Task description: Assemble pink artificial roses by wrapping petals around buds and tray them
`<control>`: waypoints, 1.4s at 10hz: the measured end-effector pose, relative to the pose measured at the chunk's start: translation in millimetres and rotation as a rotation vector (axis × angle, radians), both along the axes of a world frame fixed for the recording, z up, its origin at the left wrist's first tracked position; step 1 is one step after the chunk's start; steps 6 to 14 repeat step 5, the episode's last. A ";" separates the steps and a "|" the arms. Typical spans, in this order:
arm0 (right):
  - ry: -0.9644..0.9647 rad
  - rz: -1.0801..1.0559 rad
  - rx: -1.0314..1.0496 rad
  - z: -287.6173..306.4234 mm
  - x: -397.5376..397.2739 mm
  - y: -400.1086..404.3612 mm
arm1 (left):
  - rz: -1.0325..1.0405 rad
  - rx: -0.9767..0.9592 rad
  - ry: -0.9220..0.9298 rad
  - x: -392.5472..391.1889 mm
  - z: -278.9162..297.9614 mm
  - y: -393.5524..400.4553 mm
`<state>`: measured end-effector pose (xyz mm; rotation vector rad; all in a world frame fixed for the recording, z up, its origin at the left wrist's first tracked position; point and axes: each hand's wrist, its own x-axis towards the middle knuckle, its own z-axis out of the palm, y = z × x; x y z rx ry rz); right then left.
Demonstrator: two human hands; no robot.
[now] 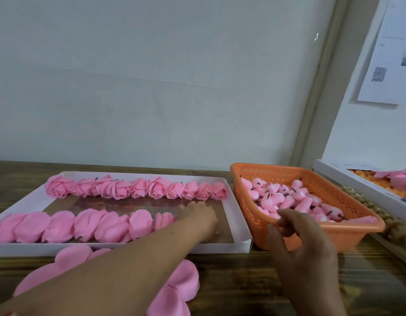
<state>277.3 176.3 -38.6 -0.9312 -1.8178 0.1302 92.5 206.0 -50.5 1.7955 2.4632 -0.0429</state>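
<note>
Lining tray | ten pink roses | petals flat

Left grip outstretched, flat; right grip loosely curled, empty.

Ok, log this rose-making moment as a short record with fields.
tray: white cardboard tray on the wooden table
far row: finished pink roses
near row: pink petal pieces
basket: orange perforated plastic basket holding pink buds
left hand: reaching into the tray, grip hidden
right hand: fingers curled at the basket's near rim, nothing visibly held
</note>
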 end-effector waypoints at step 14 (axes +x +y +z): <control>0.065 0.026 0.139 12.5 5.3 -9.9 | 0.053 0.104 -0.181 11.6 15.2 -20.4</control>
